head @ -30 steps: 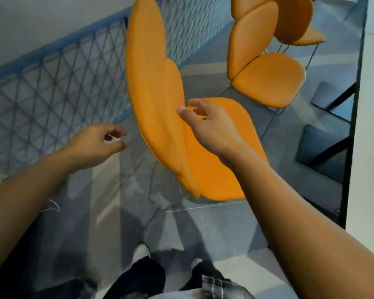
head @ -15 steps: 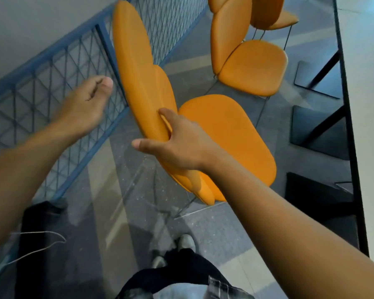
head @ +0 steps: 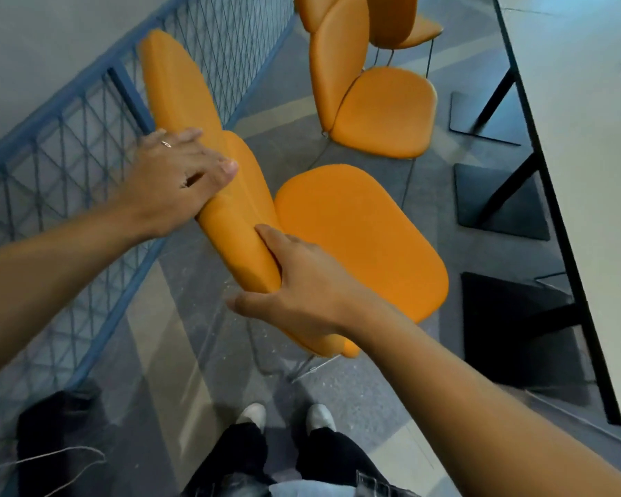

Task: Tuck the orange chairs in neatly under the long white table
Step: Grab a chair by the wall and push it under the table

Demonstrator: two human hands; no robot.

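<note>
Railing point(head: 69, 138) runs down the left, with the near chair point(head: 355, 245) just beside it on the floor point(head: 180, 353). The left hand point(head: 173, 181) lies on the upper backrest with fingers nearly straight, an open grip that presses rather than clasps. The right hand point(head: 302, 295) pinches the backrest's lower edge, finger in front and thumb behind: a closed grip on the near chair. The seat faces the table point(head: 588, 174) at the right, well apart from it. This looks like the start of the push. Next the chair likely needs squaring to the table edge and sliding in between the foot plates point(head: 499, 202). The far chair point(head: 384, 109) is not yet tucked. The near chair's legs are mostly hidden, and a third chair point(head: 395, 16) is cut off at the top.
</note>
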